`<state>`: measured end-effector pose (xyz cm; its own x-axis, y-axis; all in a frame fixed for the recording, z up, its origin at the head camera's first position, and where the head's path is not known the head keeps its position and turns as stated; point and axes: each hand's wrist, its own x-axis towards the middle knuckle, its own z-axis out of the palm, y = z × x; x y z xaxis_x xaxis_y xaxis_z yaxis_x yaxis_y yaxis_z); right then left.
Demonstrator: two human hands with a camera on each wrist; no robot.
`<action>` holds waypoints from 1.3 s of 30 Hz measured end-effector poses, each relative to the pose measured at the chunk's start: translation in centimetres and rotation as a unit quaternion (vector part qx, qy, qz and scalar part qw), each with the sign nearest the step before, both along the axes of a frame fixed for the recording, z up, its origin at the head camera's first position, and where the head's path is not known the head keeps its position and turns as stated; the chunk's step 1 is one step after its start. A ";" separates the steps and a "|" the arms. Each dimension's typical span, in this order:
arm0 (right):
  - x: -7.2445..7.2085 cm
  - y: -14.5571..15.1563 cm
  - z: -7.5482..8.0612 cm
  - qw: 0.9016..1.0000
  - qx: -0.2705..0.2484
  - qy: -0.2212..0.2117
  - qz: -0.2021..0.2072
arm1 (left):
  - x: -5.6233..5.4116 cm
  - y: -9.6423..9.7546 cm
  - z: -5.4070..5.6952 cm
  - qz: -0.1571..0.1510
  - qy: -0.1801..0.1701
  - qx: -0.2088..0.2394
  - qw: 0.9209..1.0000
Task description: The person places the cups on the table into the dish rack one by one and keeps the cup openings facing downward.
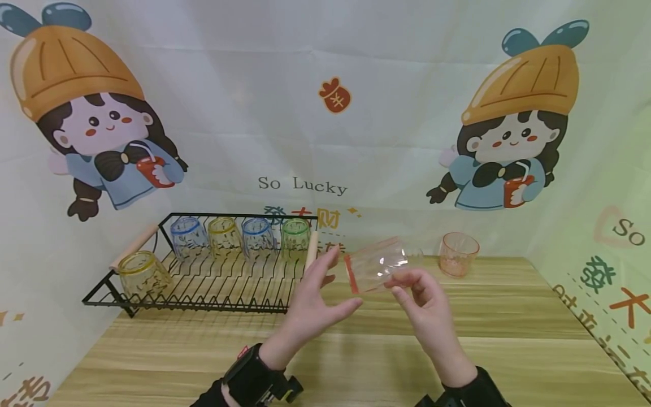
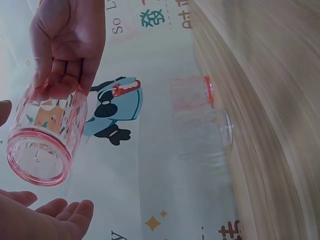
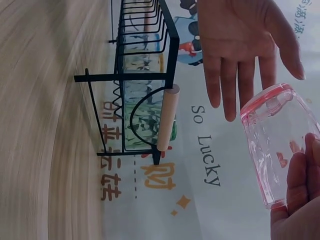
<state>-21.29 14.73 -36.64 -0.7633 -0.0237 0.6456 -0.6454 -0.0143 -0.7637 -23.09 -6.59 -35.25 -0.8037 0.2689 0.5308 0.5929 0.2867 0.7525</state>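
Note:
A clear, pink-tinted drinking glass [image 1: 373, 263] is held on its side above the table. My right hand [image 1: 427, 305] grips it by one end with fingers and thumb. The glass's thick pink base [image 2: 40, 157] faces my left hand [image 1: 312, 299], whose fingers are spread around the air beside it. In the right wrist view the left hand's fingertips come close to the base; whether they touch cannot be told. Behind stand a pink glass [image 1: 458, 254] and a colourless glass [image 2: 200, 132], the latter mostly hidden by the held one in the head view.
A black wire dish rack [image 1: 224, 309] with wooden handles stands at left. Along its back are blue [image 1: 189, 237], yellow [image 1: 224, 237], blue [image 1: 257, 237] and green [image 1: 296, 234] glasses; another yellow glass [image 1: 144, 277] sits front left. A printed cloth [image 1: 386, 141] hangs behind the wooden table [image 1: 508, 316].

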 end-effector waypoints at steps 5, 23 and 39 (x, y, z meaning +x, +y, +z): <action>0.1 -0.3 0.0 1.000 0.001 -0.007 0.015 | -0.1 0.3 0.0 -0.022 -0.031 0.034 0.999; 0.1 -0.4 -0.5 0.999 0.003 -0.034 0.036 | 0.0 0.4 0.3 -0.059 -0.068 0.113 0.990; 0.1 -0.3 -0.4 0.998 0.013 -0.034 0.052 | -0.1 0.3 0.7 -0.061 -0.063 0.136 0.987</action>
